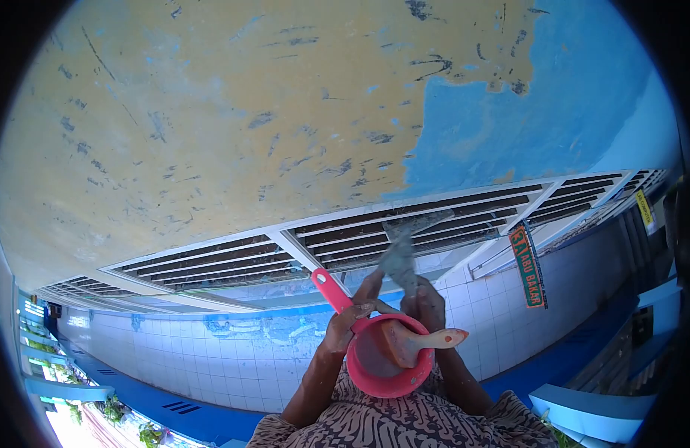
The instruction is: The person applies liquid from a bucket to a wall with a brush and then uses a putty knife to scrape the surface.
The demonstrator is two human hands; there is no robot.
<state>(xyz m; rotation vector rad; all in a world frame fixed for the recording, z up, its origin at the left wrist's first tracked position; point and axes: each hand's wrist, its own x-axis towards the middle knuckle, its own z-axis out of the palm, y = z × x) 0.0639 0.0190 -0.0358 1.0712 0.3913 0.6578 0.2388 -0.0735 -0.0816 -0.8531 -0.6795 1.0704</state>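
Observation:
My left hand (346, 327) is closed on the handle of a red dipper (388, 391), its fingers up near the scraper's lower end. The dipper hangs in front of my patterned shirt. A brush (440, 340) with a pale handle rests across it, bristles inside and handle over the right rim, above some murky liquid. Just behind the dipper, my right hand (427, 305) grips a stained scraper (399, 261). Its wide blade points up, in front of the slatted vents (337, 246). Part of my right hand is hidden by the dipper.
Overhead, the wall (233, 112) shows scraped tan patches with dark marks, beside blue paint (502, 134). A green and red sign (527, 267) hangs at the right. Below are a tiled wall (210, 358) and a blue floor (210, 423). Blue railings (584, 407) stand at the lower right.

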